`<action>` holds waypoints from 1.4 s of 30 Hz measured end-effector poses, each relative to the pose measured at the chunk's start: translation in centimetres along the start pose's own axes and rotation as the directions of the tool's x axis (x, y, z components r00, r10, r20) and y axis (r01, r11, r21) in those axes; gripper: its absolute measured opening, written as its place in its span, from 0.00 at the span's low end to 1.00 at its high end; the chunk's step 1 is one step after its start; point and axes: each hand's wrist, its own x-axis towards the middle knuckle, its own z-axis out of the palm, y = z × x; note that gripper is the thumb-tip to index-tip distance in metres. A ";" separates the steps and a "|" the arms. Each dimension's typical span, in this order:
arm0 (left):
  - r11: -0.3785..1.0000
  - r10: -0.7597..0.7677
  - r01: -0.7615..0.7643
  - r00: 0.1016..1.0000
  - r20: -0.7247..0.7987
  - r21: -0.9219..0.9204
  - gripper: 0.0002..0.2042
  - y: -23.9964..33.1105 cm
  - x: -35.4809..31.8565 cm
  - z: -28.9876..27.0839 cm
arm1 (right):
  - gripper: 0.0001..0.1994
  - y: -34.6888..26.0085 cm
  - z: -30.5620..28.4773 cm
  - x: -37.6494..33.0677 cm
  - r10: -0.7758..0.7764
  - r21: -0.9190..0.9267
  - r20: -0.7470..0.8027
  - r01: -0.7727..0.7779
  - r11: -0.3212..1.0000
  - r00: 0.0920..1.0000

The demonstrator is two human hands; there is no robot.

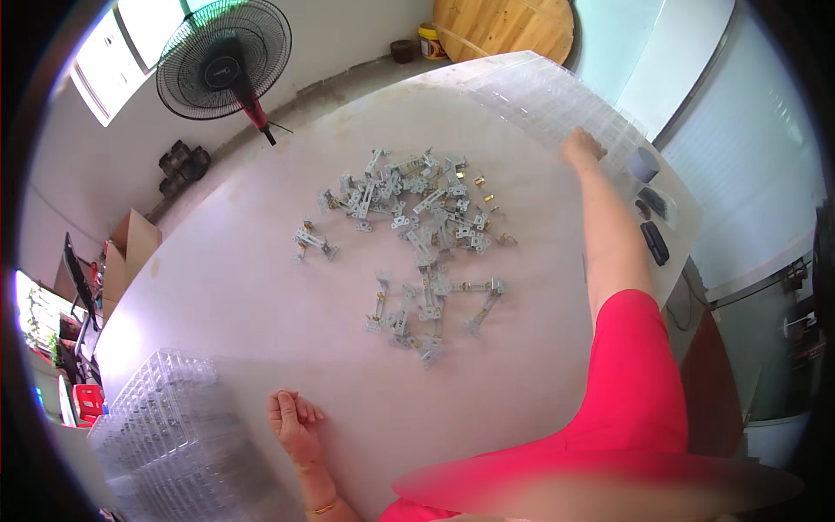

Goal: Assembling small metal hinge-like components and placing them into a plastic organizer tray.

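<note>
A scatter of several small grey metal parts (416, 233), some with brass pieces, lies in the middle of the white table (261, 287). My right hand (581, 146) reaches far across the table and touches the edge of a stack of clear plastic trays (539, 96) at the far right; whether it grips them I cannot tell. My left hand (291, 416) rests on the table near its front edge with fingers curled, holding nothing. It lies just to the right of another stack of clear plastic trays (165, 426).
A black standing fan (224, 59) with a red neck stands beyond the table at the far left. A round wooden board (504, 28) leans against the back wall. Small dark items and a pale cylinder (644, 163) lie near the table's right edge. Cardboard boxes (130, 239) stand at left.
</note>
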 end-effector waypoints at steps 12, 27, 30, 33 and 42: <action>0.999 0.026 -0.028 0.999 0.043 0.035 0.09 -0.3 -0.2 -0.1 | 0.14 -6.6 -5.2 -5.0 -0.446 0.242 -0.409 0.566 0.788 0.796; 0.923 0.136 -0.125 0.991 -0.005 0.363 0.13 -1.4 1.5 -0.2 | 0.08 -12.3 -19.8 -31.2 -0.647 0.300 -0.730 0.954 -0.016 0.219; 0.887 0.263 -0.267 0.963 0.064 0.377 0.12 -2.9 2.3 0.5 | 0.06 -13.2 -21.6 -38.4 -0.706 0.257 -0.707 0.945 -0.201 0.042; 0.980 0.117 -0.129 0.989 0.086 0.151 0.10 -2.5 2.0 1.3 | 0.06 -13.9 -23.5 -45.4 -0.728 0.196 -0.678 0.928 -0.315 -0.104; 0.993 0.102 -0.106 0.991 0.081 0.046 0.13 -3.5 2.7 1.2 | 0.06 -17.2 -23.2 -63.6 -0.568 0.071 -0.716 0.767 -0.638 -0.405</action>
